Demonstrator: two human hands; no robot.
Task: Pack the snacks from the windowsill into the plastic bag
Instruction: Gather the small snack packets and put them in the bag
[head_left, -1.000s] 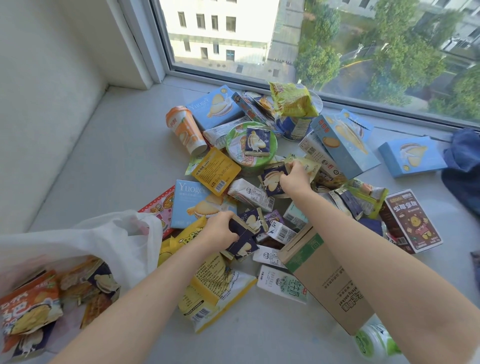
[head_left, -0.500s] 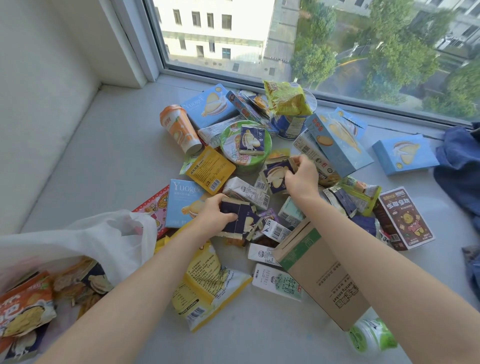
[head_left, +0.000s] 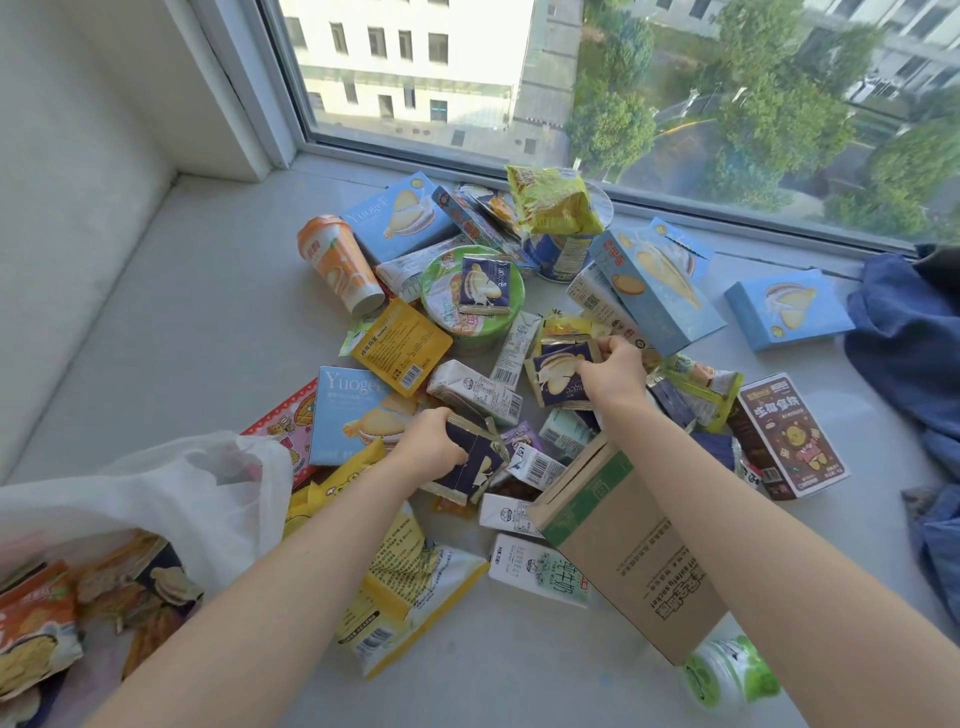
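Observation:
A heap of snacks covers the windowsill (head_left: 218, 322). My left hand (head_left: 431, 447) grips a small stack of dark blue biscuit packets (head_left: 475, 462) in the middle of the heap. Further back, my right hand (head_left: 613, 374) pinches another dark blue packet (head_left: 558, 371) by its right edge. One more such packet (head_left: 483, 283) lies on a green-lidded cup (head_left: 441, 306). The white plastic bag (head_left: 171, 499) lies open at the lower left, with several packets (head_left: 47, 623) inside.
Around the hands lie light blue biscuit boxes (head_left: 654, 286), an orange drink cup (head_left: 337, 265), milk cartons (head_left: 535, 569), a yellow bag (head_left: 410, 587), a brown cardboard box (head_left: 628, 545) and a dark brown box (head_left: 789, 436). Blue cloth (head_left: 904, 332) lies at the right. The window frame (head_left: 415, 161) borders the back.
My left hand has gathered the dark blue packets and lifted them slightly. My right hand has shifted its grasp on its packet, pulling it a little to the right.

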